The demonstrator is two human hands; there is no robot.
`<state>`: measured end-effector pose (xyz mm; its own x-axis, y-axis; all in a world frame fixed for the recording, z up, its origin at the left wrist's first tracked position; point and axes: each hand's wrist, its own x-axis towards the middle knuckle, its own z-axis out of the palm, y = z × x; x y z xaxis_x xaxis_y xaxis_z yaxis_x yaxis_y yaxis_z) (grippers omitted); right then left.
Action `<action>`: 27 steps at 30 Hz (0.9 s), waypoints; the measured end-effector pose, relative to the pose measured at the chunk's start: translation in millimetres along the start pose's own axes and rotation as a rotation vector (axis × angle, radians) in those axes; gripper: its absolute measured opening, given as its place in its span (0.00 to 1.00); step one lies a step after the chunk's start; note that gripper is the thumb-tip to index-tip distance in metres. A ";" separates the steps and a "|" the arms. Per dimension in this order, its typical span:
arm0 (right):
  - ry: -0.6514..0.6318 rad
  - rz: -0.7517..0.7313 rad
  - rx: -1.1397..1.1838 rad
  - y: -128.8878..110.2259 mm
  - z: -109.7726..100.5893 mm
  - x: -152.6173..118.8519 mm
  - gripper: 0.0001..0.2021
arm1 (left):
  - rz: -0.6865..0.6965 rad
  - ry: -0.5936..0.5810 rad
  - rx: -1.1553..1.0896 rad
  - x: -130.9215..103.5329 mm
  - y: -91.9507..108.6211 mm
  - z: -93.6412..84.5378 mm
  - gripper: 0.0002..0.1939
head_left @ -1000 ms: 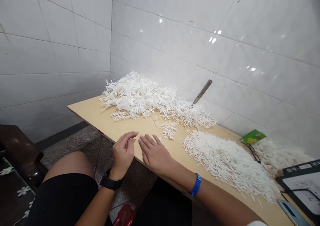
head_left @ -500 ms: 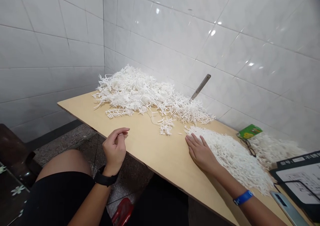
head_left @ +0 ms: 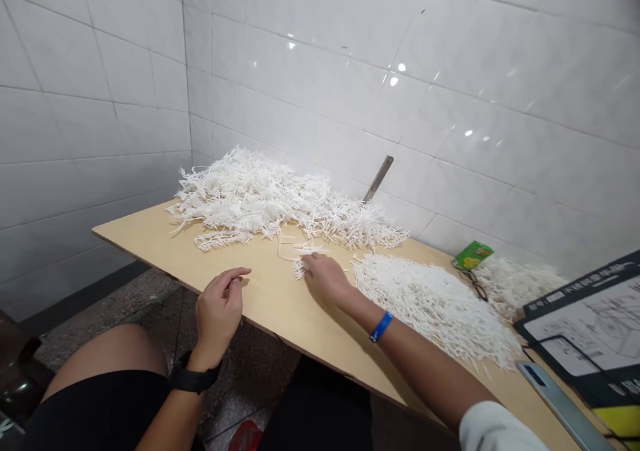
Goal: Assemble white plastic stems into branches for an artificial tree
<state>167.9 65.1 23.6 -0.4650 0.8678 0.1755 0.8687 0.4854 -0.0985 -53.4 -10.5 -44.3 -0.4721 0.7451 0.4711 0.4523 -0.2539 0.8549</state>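
My right hand (head_left: pixel 326 278) reaches over the table, its fingertips closed on a small white branched plastic piece (head_left: pixel 299 268) that lies on the wood; the hand covers part of it. My left hand (head_left: pixel 220 308) hovers by the table's near edge with its fingers curled and thumb close to the index finger; what it holds, if anything, is hidden. Behind both hands, a large heap of white branched plastic pieces (head_left: pixel 250 194) spreads along the wall. A flatter pile of small white bits (head_left: pixel 430 301) lies right of my right hand.
The wooden tabletop (head_left: pixel 145 231) meets a tiled wall. A metal bar (head_left: pixel 379 179) stands behind the heap. To the right are a green packet (head_left: pixel 473 255), dark-rimmed glasses (head_left: pixel 474 284), another white pile (head_left: pixel 515 281), a printed box (head_left: pixel 585 324) and a phone (head_left: pixel 563 404).
My right hand has moved left from the edge of the flat pile to the small branched piece, and its fingers have closed. My left hand stays curled. The view has shifted slightly.
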 end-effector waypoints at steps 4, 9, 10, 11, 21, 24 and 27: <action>-0.015 -0.129 0.161 -32.6 3.6 6.3 0.10 | 0.208 -0.173 0.181 2.2 -2.7 -3.8 0.20; 0.001 -0.201 0.748 -50.2 4.5 -12.3 0.16 | 0.427 -0.377 0.355 -1.8 3.8 -5.8 0.31; -0.009 -0.193 0.801 -50.2 5.7 -16.5 0.16 | 0.448 -0.399 0.343 -0.7 6.5 -5.2 0.31; -0.028 -0.185 0.838 -49.4 7.2 -20.4 0.16 | 0.472 -0.425 0.316 1.6 9.5 -4.1 0.31; 0.015 -0.129 0.467 -18.1 22.2 -38.1 0.11 | 0.562 -0.660 0.522 52.5 21.4 9.9 0.10; 0.100 -0.135 0.309 -11.9 19.1 -40.5 0.09 | 0.538 -0.682 0.539 54.3 19.0 10.5 0.11; 0.241 -0.123 0.317 -14.7 10.7 -41.1 0.20 | 0.524 -0.685 0.528 52.8 18.5 13.3 0.11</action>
<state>172.4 23.5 7.3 -0.4766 0.7696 0.4250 0.6959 0.6257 -0.3525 -59.8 32.4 -6.5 0.3429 0.8539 0.3916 0.8336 -0.4688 0.2923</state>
